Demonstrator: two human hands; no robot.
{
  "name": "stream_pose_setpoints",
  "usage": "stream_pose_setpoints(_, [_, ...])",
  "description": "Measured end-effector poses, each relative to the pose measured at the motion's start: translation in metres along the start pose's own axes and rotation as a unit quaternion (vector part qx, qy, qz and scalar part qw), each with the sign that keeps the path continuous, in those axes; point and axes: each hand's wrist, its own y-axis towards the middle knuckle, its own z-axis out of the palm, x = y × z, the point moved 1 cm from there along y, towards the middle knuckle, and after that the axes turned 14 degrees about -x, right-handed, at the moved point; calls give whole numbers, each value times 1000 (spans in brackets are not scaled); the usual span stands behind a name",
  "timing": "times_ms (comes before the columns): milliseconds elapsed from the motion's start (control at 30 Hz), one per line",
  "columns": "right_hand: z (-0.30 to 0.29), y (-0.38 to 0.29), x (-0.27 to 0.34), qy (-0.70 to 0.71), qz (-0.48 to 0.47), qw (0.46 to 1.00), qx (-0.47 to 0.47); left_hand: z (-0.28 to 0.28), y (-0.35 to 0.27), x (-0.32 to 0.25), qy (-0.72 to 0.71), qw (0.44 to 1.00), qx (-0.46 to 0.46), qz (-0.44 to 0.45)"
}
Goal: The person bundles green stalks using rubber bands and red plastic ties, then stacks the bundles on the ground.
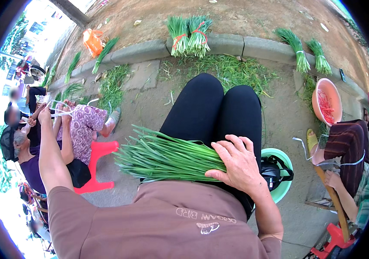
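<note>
A bunch of long green leaves, likely garlic chives, lies across the lap. My right hand clasps its right end, thumb on the near side and fingers over the far side; the cut ends are hidden under the palm. Out to the left reaches my left hand, closed at thin white ties, close to the hands of a seated person in a purple top, who also has hold of ties. Two bunches with red ties stand together on the kerb ahead.
A red plastic stool is at left. By my right thigh stands a mint-green basin holding a black bag. An orange basin with red ties is at right, near another seated person. Trimmed leaves litter the ground below the stone kerb.
</note>
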Motion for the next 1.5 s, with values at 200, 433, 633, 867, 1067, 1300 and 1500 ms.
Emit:
stream_pose_setpoints(200, [2,0,3,3,-8,1000,-11,-9,-29,19,-9,996,0,-92])
stream_pose_setpoints(433, [-1,-1,1,23,-3,1000,-21,-58,-30,2,126,991,-21,-29])
stream_pose_setpoints(633, [6,4,5,15,-4,1000,-6,-38,-107,-7,-126,954,15,273])
stream_pose_setpoints(867, [0,-5,-3,-14,22,1000,3,48,-162,-87,-547,699,224,-401])
stream_pose_setpoints(1067, [7,-6,-2,39,0,998,-55,7,-88,-38,-408,827,138,-361])
stream_pose_setpoints(1300, [8,-6,-1,44,-3,997,-59,6,-55,-35,-94,991,25,-91])
stream_pose_setpoints(1500, [7,-9,-5,15,25,999,-44,26,-262,-253,-272,940,186,90])
